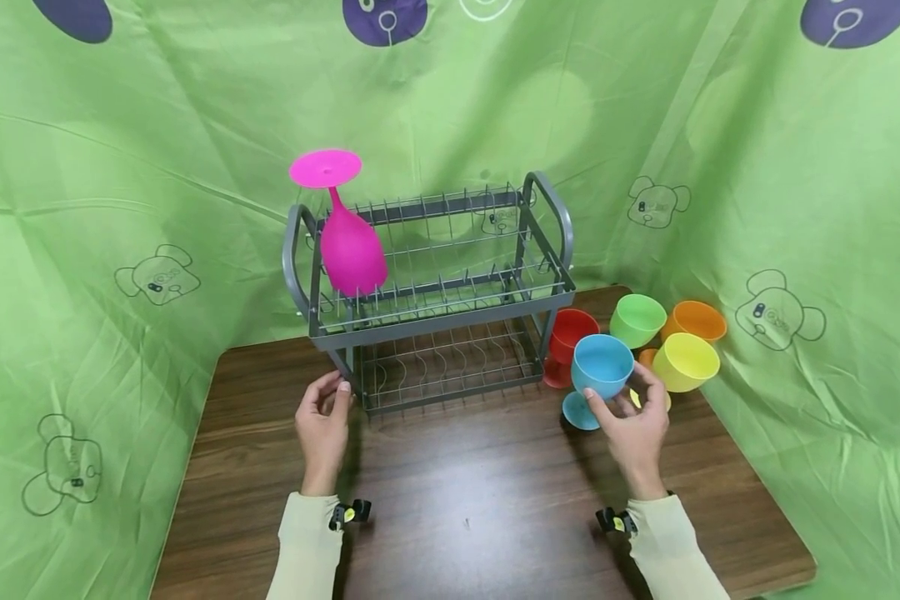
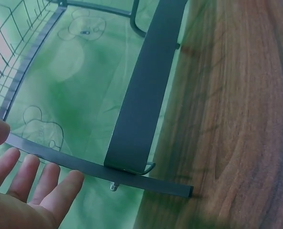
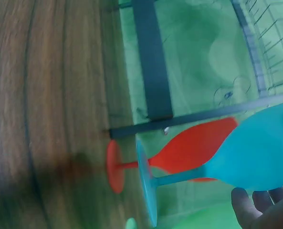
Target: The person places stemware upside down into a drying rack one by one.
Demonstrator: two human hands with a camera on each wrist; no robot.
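Observation:
My right hand (image 1: 636,429) holds a blue goblet (image 1: 602,367) by its bowl, thumb on the near side and fingers on the far side. The goblet is upright, its foot looking slightly raised off the table in the right wrist view. At the front left leg of a grey two-tier dish rack (image 1: 442,312) is my left hand (image 1: 322,423). In the left wrist view its fingers (image 2: 48,181) lie loosely extended beside the leg; contact is unclear. A pink goblet (image 1: 352,250) stands upside down at the left of the upper tier.
Right of the rack stand a red goblet (image 1: 572,333), a green goblet (image 1: 637,321), an orange goblet (image 1: 696,319) and a yellow goblet (image 1: 686,362), close together. The wooden table (image 1: 450,500) is enclosed by green printed fabric (image 1: 157,167) behind and at both sides.

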